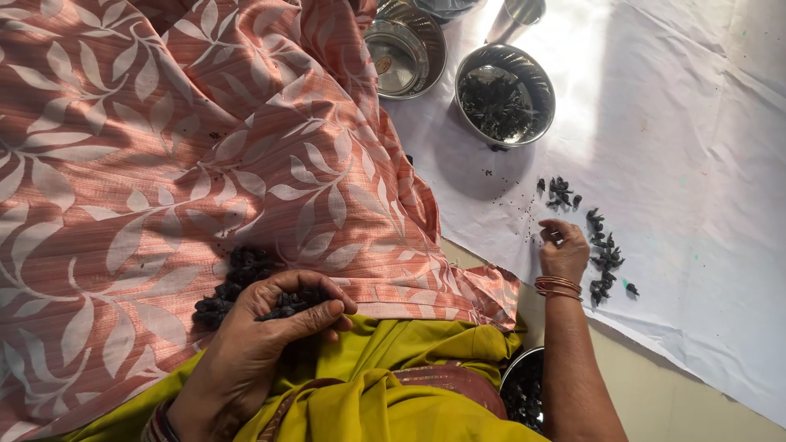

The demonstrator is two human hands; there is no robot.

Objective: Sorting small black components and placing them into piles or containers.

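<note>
Two hands work here; we see our left hand (270, 323) cupped around a fistful of dark dried pods (288, 304), more heaped on the pink leaf-print cloth (123, 164) over our lap; a loose grip could spill them into the folds; further right, an empty steel bowl (404, 56), then a second steel bowl (504, 95) holding dark pods; our right hand (563, 250) rests on the white sheet (696, 205), fingers curled, what they pinch we cannot tell; a careless sweep might scatter the sorted row (604, 255) beside it.
</note>
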